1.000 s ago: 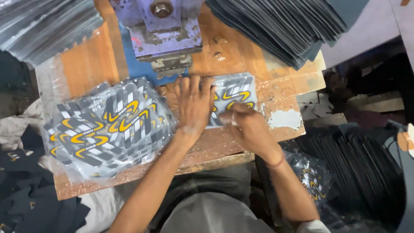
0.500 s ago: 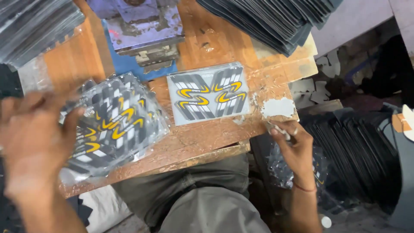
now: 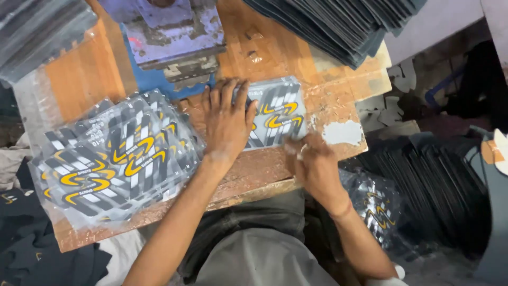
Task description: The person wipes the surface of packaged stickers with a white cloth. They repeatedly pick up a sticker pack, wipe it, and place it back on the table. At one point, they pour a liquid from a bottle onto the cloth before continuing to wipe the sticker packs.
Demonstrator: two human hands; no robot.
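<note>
- Now the left hand (image 3: 228,123) lies flat, palm down, fingers spread wide, pressing on the left part of a printed sheet (image 3: 280,114) — a grey and black striped piece with yellow swooshes, lying on the wooden board (image 3: 264,58).
- Left forearm runs up from the lower left, bare, wrist straight.
- Right hand (image 3: 313,161) sits at the sheet's lower right corner, fingers curled in and bunched together; it seems to pinch something small and pale at the fingertips, but motion blur hides what it is.
- Right wrist bends down toward the lap, a thin band around it.
- Over to the left, a fanned pile of matching sheets (image 3: 114,159) in clear wrapping rests on the same board, well apart from the right hand, just beside the left forearm.
- Board surface: orange-brown, scuffed and worn, with a white patch (image 3: 343,132) near its right edge.
- At the top, a blue-grey metal press (image 3: 169,34) stands on the board, just above the left fingertips.
- Dark flat sheets fan out in a stack at top right (image 3: 338,24), another stack at top left (image 3: 37,29).
- Below right of the board, more dark sheets (image 3: 439,185) lie piled low, with a wrapped bundle of printed pieces (image 3: 378,206) beside the right forearm.
</note>
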